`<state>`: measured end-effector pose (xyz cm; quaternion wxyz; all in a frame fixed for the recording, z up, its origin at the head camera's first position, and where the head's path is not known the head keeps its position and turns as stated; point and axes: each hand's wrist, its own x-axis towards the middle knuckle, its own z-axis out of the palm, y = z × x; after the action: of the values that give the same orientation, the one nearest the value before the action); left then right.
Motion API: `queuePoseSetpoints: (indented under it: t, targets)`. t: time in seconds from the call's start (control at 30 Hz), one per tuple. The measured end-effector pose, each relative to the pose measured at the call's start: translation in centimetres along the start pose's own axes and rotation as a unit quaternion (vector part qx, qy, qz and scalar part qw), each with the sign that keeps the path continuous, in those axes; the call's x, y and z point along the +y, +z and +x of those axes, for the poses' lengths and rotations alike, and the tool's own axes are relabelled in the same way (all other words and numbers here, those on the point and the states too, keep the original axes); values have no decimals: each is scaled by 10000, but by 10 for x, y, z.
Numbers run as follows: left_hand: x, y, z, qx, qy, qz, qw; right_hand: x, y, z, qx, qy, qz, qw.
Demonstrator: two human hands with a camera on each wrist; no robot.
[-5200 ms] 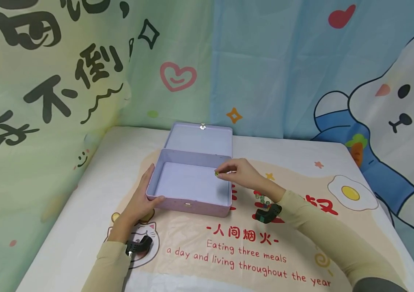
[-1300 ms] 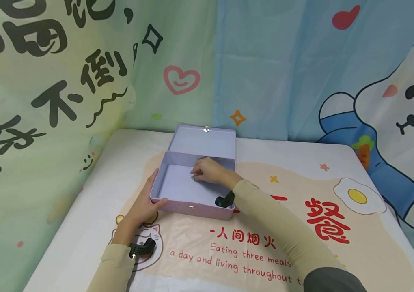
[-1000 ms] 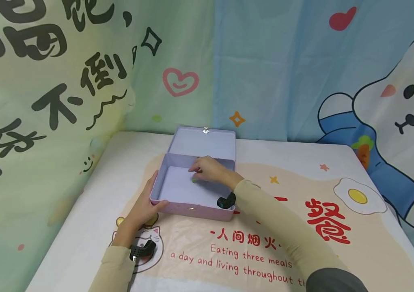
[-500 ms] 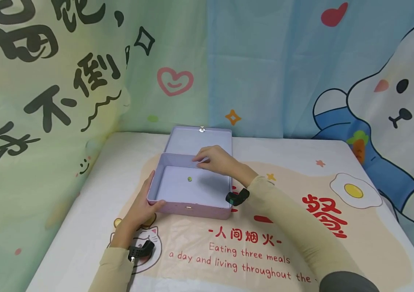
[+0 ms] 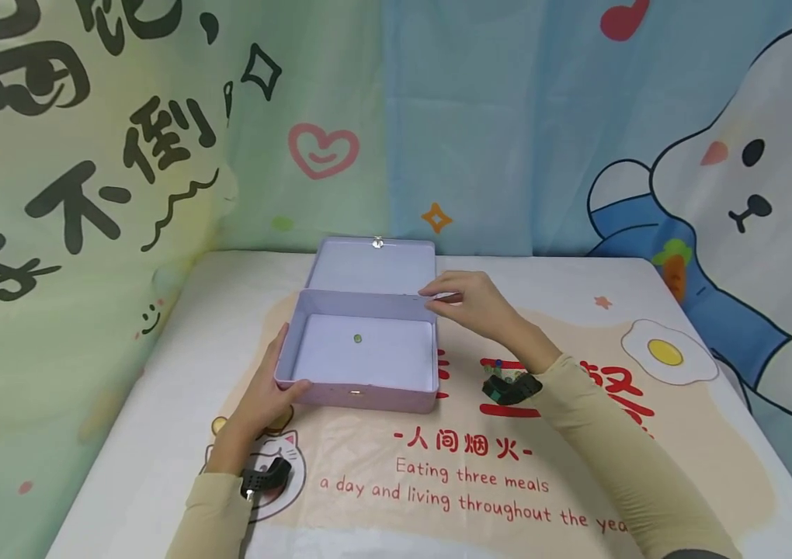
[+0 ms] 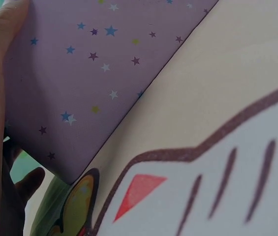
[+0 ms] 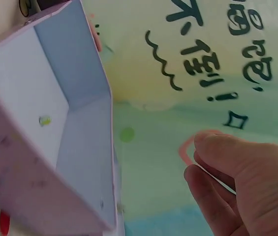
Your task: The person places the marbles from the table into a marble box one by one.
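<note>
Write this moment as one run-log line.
left hand: grips box by left side | right hand: near box, nothing seen in grip | small green piece: on box floor | lid: open

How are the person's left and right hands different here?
The left hand grips the purple box at its near left corner, while the right hand is in the air, apart from the box. The left hand's thumb lies over the front edge; the right hand's thumb and fingertips have nothing visible between them. Both emerge from beige sleeves.
</note>
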<state>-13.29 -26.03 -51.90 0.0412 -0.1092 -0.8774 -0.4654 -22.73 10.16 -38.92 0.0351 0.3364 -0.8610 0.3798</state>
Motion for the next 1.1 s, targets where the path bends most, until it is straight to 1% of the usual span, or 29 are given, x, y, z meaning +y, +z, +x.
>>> queuePoseSetpoints:
  t: [0.13, 0.27, 0.37, 0.5, 0.7, 0.97, 1.1]
  targets:
    - [1, 1, 0, -1, -28, -15, 10000, 8, -13, -29, 350, 298, 3, 9989]
    - [1, 2, -2, -35, -39, -37, 10000, 22, -22, -62, 725, 407, -118, 9965]
    - [2, 2, -3, -65, -72, -62, 9999, 31, -26, -85, 975, 513, -239, 9936]
    - [3, 0, -1, -45, -107, -29, 9999, 40, -26, -108, 1211, 785, -232, 9893]
    - [2, -1, 1, -75, -62, -105, 9999, 49, -20, -134, 1555, 1170, -359, 9802]
    - [-1, 0, 1, -100, -122, -186, 9997, 59, -7, -160, 1856, 1519, -503, 9695]
    - [0, 0, 2, -110, -129, -220, 9996, 64, 0, -171, 1973, 1665, -452, 9650]
